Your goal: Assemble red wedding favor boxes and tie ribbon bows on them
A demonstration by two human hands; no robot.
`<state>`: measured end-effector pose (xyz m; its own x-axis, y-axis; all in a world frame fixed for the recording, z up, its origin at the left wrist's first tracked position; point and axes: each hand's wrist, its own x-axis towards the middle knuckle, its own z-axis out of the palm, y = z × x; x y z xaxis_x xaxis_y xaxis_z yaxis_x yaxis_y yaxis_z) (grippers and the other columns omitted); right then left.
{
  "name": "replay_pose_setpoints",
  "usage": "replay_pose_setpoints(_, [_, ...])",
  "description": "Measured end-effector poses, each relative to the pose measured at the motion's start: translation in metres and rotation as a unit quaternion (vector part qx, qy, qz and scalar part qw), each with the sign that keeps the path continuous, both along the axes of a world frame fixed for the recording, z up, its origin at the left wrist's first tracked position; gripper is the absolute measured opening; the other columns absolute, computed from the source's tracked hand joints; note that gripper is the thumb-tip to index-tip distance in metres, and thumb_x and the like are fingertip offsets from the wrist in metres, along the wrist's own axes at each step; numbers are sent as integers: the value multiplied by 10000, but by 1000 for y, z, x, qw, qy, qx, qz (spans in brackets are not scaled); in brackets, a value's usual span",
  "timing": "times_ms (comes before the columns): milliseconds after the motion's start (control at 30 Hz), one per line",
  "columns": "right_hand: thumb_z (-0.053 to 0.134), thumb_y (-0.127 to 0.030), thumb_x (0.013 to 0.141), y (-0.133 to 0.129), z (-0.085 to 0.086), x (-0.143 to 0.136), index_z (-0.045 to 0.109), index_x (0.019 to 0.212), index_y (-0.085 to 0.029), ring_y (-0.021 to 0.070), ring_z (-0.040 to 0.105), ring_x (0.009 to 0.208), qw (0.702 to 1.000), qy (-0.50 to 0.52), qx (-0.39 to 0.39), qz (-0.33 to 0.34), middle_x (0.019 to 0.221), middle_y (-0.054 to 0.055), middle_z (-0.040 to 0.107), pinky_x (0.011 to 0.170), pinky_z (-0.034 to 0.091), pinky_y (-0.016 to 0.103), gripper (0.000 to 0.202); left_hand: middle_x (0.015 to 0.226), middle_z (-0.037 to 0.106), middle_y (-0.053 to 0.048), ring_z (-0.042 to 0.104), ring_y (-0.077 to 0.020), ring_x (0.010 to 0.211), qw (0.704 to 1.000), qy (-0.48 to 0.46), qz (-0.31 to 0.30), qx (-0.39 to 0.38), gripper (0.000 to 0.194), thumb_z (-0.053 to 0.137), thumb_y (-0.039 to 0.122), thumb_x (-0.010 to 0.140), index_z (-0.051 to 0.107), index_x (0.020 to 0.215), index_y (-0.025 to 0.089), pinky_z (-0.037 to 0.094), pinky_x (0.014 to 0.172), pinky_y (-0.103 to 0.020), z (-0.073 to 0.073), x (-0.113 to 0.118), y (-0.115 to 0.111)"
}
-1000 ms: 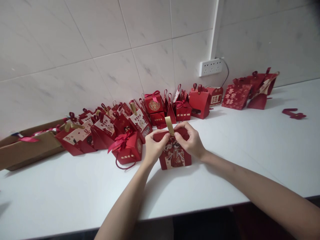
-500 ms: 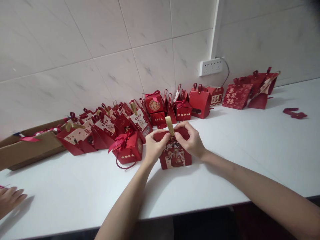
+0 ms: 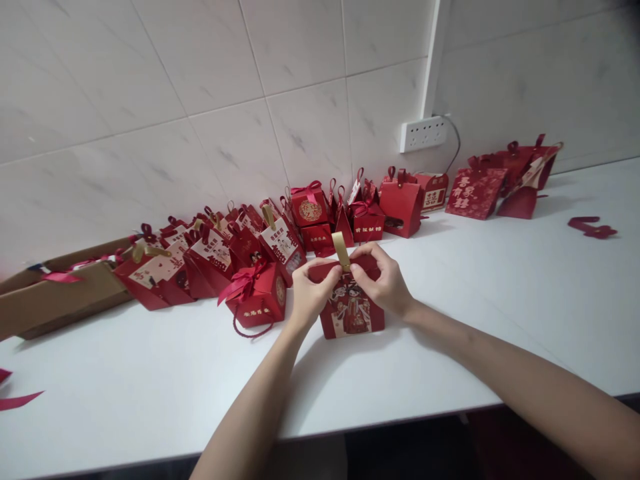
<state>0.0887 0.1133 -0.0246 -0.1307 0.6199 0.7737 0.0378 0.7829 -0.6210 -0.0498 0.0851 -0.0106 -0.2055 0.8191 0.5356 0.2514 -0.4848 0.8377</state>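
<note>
A red gift box (image 3: 354, 312) with a printed figure in a robe stands upright on the white table in front of me. A gold ribbon loop (image 3: 341, 249) sticks up from its top edge. My left hand (image 3: 314, 293) pinches the top edge on the left, thumb by the base of the loop. My right hand (image 3: 381, 279) grips the same edge from the right, its thumb close to the left one. Both hands are closed on the box; the fingers behind it are partly hidden. Left of it sits a red box with a pink bow (image 3: 257, 293) and a cord handle.
Several red gift boxes (image 3: 213, 250) crowd along the tiled wall, beside an open cardboard box (image 3: 60, 293). More red boxes (image 3: 477, 190) stand at the right, near a loose dark red ribbon (image 3: 593, 227). A socket strip (image 3: 424, 134) is on the wall. Pink ribbon (image 3: 20, 401) shows at the left edge.
Another person's hand at the left edge has gone out of view, and pink ribbon ends now show there. My hands keep the same grip on the gift box.
</note>
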Motion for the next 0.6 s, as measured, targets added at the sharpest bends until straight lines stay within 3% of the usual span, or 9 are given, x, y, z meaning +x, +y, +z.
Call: replay_pose_setpoints(600, [535, -185, 792, 0, 0, 1, 523, 858, -205, 146, 587, 728, 1000, -6, 1, -5, 804, 8, 605, 685, 483, 290, 70, 696, 723, -39, 656, -165, 659, 1000, 2, 1, 3, 113, 672, 253, 666, 708, 697, 150, 506, 622, -249, 0, 0, 0])
